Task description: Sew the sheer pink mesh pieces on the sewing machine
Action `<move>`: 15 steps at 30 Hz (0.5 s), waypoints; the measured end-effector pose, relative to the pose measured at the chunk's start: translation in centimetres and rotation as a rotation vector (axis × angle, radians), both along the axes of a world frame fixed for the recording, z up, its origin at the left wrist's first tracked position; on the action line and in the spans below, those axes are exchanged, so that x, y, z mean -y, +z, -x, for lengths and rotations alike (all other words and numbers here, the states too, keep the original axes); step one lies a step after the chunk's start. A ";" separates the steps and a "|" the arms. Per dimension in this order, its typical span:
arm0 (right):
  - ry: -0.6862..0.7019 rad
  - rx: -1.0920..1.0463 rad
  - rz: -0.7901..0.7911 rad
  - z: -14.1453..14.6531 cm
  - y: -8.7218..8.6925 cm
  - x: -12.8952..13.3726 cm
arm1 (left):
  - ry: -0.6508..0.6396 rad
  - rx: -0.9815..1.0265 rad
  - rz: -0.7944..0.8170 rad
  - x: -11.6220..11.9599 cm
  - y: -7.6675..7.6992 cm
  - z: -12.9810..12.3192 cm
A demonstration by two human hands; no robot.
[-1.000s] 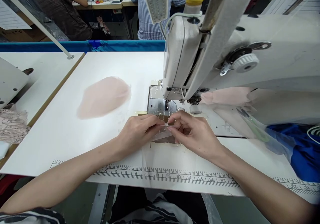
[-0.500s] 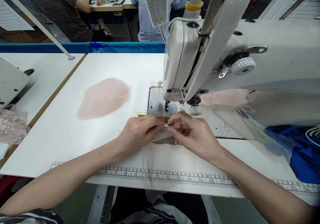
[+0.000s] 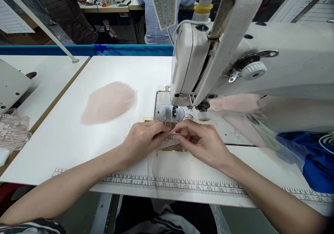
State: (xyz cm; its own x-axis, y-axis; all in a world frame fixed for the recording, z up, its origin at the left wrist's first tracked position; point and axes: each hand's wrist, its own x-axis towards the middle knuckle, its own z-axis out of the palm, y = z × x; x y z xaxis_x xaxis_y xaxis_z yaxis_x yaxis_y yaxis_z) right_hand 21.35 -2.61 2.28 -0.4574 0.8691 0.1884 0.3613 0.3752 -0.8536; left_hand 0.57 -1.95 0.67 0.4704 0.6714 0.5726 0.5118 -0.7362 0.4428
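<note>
Left hand (image 3: pixel 142 140) and right hand (image 3: pixel 202 141) together pinch a sheer strip (image 3: pixel 168 143) in front of the sewing machine (image 3: pixel 189 60), seemingly to steady it; left of the machine, pink fabric (image 3: pixel 109 103) lies flat, perhaps against creasing.

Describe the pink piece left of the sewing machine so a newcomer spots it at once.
Start at the big white sewing machine and look left across the white tabletop. There, beyond the left hand, lies a flat, pale pink, roughly oval piece. Unlike the pink material beneath the machine's arm, it lies spread out in the open.
</note>
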 end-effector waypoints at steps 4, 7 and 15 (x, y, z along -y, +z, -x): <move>0.015 -0.007 -0.020 0.0 0.0 0.0 | 0.015 -0.008 -0.056 -0.1 0.2 0.0; 0.027 -0.012 -0.074 0.0 0.1 -0.1 | 0.011 -0.013 -0.107 0.0 0.4 -0.1; -0.042 -0.011 -0.383 -0.4 -0.5 -0.4 | -0.024 -0.071 -0.101 0.1 0.8 -0.1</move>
State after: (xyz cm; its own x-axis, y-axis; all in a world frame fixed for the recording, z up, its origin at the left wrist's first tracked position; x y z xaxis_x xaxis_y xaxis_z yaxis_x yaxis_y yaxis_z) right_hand 21.71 -2.19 1.82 -0.4194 0.7526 0.5076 0.3748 0.6528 -0.6583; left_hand 0.72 -2.08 1.45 0.5274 0.6001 0.6014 0.5209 -0.7876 0.3291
